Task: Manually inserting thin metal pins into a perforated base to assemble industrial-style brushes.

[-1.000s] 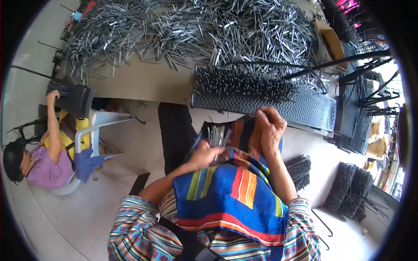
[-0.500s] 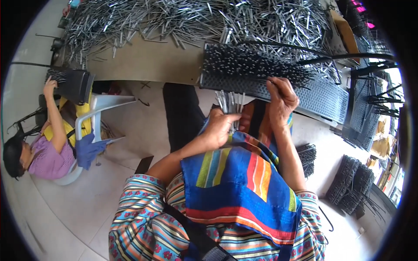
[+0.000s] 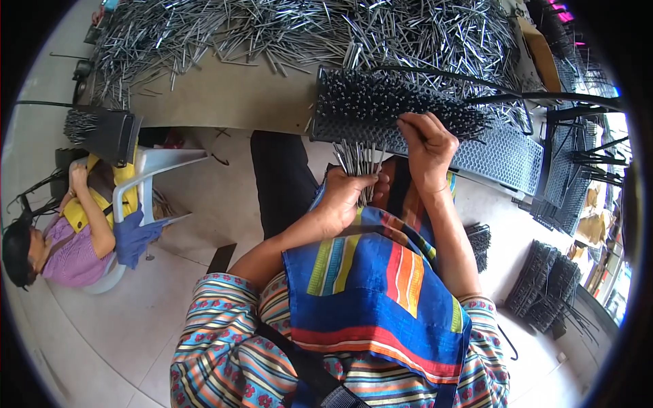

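The left hand (image 3: 340,195) clamps a bundle of slim, shiny metallic strips (image 3: 358,160) near the honeycomb-textured panel (image 3: 507,161); the right hand's (image 3: 430,149) fingertips meet above it, any grip unclear.

No legible text, label, number or sign. Cardboard box (image 3: 541,51) by the worktop's (image 3: 224,95) far right corner: any print on its side too small to read. Pink patches (image 3: 561,12) beyond that corner: blurred, no characters to be made out.
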`<state>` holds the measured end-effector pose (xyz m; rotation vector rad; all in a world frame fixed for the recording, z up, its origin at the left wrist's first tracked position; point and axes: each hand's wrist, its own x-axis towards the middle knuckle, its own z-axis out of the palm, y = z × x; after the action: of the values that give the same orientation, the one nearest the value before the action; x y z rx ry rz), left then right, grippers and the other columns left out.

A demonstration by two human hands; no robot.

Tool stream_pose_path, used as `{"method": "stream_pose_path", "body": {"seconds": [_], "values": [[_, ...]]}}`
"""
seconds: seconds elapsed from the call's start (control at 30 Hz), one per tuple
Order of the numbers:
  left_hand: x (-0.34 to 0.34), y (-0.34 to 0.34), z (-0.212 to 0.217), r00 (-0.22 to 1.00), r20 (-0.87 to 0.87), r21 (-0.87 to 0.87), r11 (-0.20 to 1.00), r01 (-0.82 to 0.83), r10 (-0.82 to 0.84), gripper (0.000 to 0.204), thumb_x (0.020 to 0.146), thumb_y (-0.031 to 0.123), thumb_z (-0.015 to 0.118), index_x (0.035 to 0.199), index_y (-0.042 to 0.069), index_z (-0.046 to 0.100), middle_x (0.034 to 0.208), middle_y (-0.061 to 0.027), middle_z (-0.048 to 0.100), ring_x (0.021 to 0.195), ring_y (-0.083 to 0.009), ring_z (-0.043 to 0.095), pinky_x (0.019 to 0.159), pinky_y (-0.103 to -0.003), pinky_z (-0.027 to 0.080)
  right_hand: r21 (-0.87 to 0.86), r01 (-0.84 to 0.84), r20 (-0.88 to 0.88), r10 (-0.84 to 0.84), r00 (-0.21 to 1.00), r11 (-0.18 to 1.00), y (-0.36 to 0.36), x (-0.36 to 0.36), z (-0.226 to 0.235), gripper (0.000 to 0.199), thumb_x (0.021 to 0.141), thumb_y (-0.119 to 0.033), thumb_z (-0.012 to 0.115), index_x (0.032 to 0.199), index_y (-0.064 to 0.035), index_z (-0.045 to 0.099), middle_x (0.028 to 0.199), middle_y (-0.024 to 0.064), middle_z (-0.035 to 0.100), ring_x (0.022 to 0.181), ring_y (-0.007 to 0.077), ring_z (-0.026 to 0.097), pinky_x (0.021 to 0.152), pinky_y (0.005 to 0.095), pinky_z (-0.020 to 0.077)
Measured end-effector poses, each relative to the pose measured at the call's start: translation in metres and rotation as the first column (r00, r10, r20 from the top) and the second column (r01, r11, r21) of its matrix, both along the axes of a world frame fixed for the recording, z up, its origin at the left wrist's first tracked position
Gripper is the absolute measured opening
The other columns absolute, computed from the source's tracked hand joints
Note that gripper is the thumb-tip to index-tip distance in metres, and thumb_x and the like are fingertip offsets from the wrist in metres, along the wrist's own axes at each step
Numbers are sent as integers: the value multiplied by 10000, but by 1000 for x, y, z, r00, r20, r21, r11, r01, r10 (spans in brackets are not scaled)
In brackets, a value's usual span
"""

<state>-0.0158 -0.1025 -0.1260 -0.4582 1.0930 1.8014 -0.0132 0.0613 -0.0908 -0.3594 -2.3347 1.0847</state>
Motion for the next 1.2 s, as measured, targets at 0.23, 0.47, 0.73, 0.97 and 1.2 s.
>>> {"method": "stream_pose_path", "body": {"seconds": [0.23,0.47,0.73,0.97,1.2], "values": [[-1,2,-2,996,60,21,998,-64,62,154,839,-24,595,985,-28,645,851,-132,698,740,-211,686,634,-308,548,239,-141,166,102,981,961,4,-1,2,53,756,-84,696,799,-54,688,765,119,644,663,297,644,583,338,506],[-4,3,10,994,-12,117,987,112,-111,173,836,-34,593,999,-33,650,843,-140,693,696,-222,687,603,-320,572,-653,70,419,283,863,754,0,39,-19,101,772,-71,708,727,4,659,585,-8,568,548,62,510,474,237,379],[-2,-2,-3,998,63,-12,1000,-10,11,140,871,12,581,1003,2,627,900,-115,688,783,-203,678,612,-314,544,-656,203,86,-196,977,727,0,38,1,21,815,5,674,817,-16,670,661,-54,570,534,11,422,476,182,299],[0,2,12,997,-68,-13,1000,20,-20,164,859,-1,560,1009,-8,624,898,-129,688,748,-208,676,620,-315,543,-320,93,-109,-134,985,943,23,25,-17,111,759,79,696,844,18,659,775,22,616,691,61,549,621,192,427],[2,-1,10,997,-70,-3,1000,31,-31,249,872,8,552,1114,-42,591,942,-169,685,822,-230,680,706,-343,561,-203,71,-78,-88,993,977,19,21,-16,102,744,59,713,827,17,669,758,46,628,670,85,579,595,215,447]]}}
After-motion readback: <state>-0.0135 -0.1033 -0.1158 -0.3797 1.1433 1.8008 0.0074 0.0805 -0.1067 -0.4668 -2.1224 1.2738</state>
